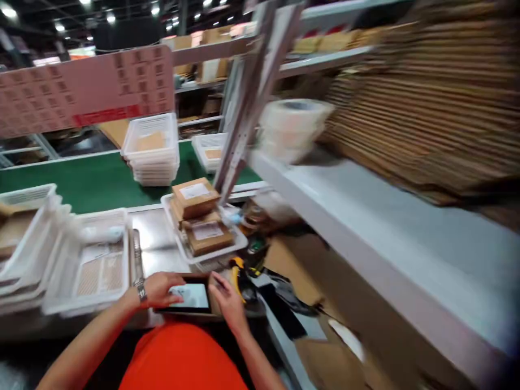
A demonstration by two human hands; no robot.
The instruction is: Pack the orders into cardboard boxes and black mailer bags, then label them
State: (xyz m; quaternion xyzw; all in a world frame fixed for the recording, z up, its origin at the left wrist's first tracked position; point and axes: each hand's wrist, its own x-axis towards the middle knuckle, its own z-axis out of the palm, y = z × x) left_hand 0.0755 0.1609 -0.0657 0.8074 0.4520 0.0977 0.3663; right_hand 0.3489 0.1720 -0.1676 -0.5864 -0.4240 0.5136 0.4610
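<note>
A small open cardboard box (217, 310) is close in front of my body at the bench edge. Inside it lies a flat pale-blue and white package (195, 296) with dark print, framed by a dark border. My left hand (160, 290), with a metal watch on the wrist, grips the box's left side, its fingers reaching over onto the package. On the opposite side, my right hand (228, 304) is closed around the box wall, the thumb side along the upper edge. Motion blur softens the fingers.
A white basket (184, 254) with labelled cartons (195, 197) stands just beyond the box. More white baskets (125, 254) are at left, before a green conveyor (97, 181). A yellow-black tape dispenser (239, 276) is at right, below a shelf (390, 233) bearing tape rolls (290, 130) and stacked cardboard (430, 108).
</note>
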